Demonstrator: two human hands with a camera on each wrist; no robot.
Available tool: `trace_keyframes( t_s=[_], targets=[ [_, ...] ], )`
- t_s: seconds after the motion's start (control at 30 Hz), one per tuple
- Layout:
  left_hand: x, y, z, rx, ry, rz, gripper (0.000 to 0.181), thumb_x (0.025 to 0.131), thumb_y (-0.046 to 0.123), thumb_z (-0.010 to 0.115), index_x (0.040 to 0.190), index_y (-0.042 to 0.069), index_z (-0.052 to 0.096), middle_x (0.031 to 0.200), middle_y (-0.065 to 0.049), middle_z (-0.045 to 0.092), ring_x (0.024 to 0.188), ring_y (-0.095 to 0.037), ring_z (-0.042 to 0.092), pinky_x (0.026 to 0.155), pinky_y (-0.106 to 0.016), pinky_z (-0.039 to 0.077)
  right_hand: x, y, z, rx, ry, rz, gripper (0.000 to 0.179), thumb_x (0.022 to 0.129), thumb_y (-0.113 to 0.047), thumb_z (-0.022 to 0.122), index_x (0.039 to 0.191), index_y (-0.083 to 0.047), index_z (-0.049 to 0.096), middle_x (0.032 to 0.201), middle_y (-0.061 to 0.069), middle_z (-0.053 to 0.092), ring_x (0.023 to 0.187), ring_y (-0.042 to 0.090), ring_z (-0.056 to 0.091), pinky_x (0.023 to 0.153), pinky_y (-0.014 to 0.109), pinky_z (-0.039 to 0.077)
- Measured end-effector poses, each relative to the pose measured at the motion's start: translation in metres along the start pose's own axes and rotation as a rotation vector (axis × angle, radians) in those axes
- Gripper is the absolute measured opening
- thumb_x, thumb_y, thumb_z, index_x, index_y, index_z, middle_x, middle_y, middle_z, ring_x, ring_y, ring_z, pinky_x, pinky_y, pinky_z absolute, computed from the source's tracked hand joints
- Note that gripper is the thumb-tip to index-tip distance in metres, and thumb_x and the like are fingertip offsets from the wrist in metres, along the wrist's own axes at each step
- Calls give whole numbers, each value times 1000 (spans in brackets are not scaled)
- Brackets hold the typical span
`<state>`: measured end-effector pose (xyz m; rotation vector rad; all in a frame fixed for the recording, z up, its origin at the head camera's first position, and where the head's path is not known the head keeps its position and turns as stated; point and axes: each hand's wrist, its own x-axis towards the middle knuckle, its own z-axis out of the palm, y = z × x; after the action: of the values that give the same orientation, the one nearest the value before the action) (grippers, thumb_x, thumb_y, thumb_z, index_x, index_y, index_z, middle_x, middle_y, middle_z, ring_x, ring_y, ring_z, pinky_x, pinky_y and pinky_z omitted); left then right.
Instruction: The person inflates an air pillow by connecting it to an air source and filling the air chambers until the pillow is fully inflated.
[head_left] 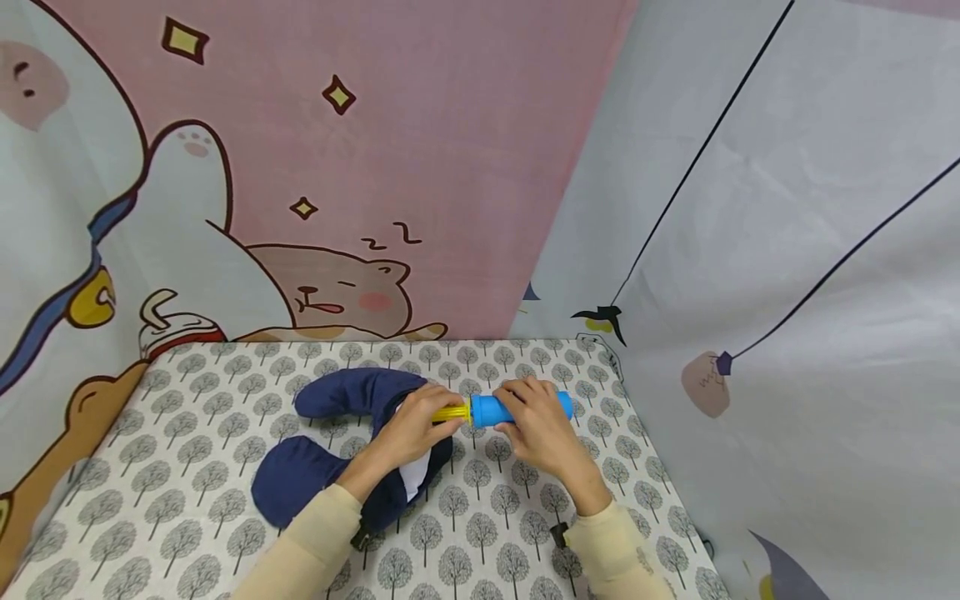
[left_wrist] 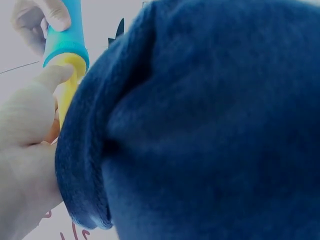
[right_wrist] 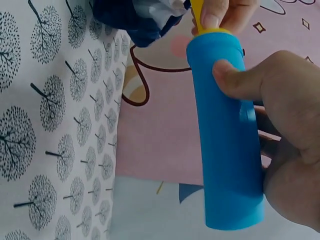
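Observation:
A hand air pump lies level between both hands, above the cloth. My right hand (head_left: 538,425) grips its blue barrel (right_wrist: 225,150), thumb along one side and fingers round the other. At the other end, the fingers and thumb of my left hand (head_left: 411,429) hold the yellow shaft (head_left: 453,413), which sticks out of the barrel's collar. Beneath the left forearm rests a navy U-shaped neck pillow (head_left: 292,479), with a white patch (head_left: 415,477) on its curved part. In the left wrist view the pillow's plush surface (left_wrist: 210,120) fills most of the picture.
The table is covered by a white cloth (head_left: 180,533) printed with grey trees. Behind it hangs a pink curtain (head_left: 465,167) with cartoon animals; a pale curtain (head_left: 787,250) closes off the right side. A small dark object (head_left: 559,535) shows at the right sleeve.

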<state>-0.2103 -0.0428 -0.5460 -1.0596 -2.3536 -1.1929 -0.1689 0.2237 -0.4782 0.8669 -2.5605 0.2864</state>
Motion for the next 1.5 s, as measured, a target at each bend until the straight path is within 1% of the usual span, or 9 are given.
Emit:
trace_keyframes(
  t_s=[0.3,0.5,0.6,0.7,0.83,0.93,1.1,1.33,1.5],
  targets=[
    [3,22,-19,6,-48,-9,15,103,12,83,118,10,81,109,-4,80,92,-14,66,79,-29,57,-23,29,-9,43,-4,74,53,90,-21,96,137,-5,77,135,13,78,129,38,70,112,63,55],
    [2,13,-13,-16,-31,3,15,102,13,84,117,11,81,108,-4,80,92,-12,66,78,-28,56,-41,53,-21,59,6,104,54,91,-17,95,140,-4,76,137,17,77,130,43,69,112,69,52],
    [2,16,-15,-7,-49,-17,16,102,13,84,118,10,81,109,-5,80,93,-14,67,79,-31,58,-49,63,-28,58,-2,125,54,91,-15,94,141,-4,76,139,19,77,131,45,68,113,71,49],
    [2,19,-17,-2,-51,-13,17,103,14,84,119,10,81,110,-5,81,94,-15,68,80,-31,58,-54,72,-35,62,-9,146,53,92,-13,93,141,-4,75,140,20,77,131,46,67,114,71,46],
    [1,12,-13,-11,-20,32,15,104,17,83,119,11,81,109,-5,81,92,-15,68,78,-29,57,-58,78,-40,62,0,169,52,92,-9,92,140,-2,75,139,21,77,130,47,67,115,71,44],
    [-1,2,-7,-22,2,35,14,104,19,84,118,14,81,108,-2,81,93,-13,67,77,-28,56,-57,77,-39,55,26,154,54,89,-8,95,139,-1,76,137,21,77,128,47,68,112,71,46],
    [-2,-4,-4,-11,21,22,16,100,16,87,115,18,82,108,1,81,93,-13,68,78,-30,58,-48,65,-29,35,58,87,56,84,-9,98,136,-1,78,133,20,79,123,45,69,105,69,50],
    [0,3,-5,-10,16,17,17,99,11,87,116,15,81,109,-2,81,95,-15,68,80,-31,58,-34,44,-19,43,77,68,53,83,-10,99,131,-1,80,130,17,81,120,42,71,107,66,50],
    [3,17,-12,-9,-7,19,16,101,10,85,116,10,81,109,-6,80,95,-18,68,80,-32,57,-27,31,-11,6,87,33,53,82,-13,101,129,-2,80,127,16,81,119,40,71,104,63,53]
  ],
)
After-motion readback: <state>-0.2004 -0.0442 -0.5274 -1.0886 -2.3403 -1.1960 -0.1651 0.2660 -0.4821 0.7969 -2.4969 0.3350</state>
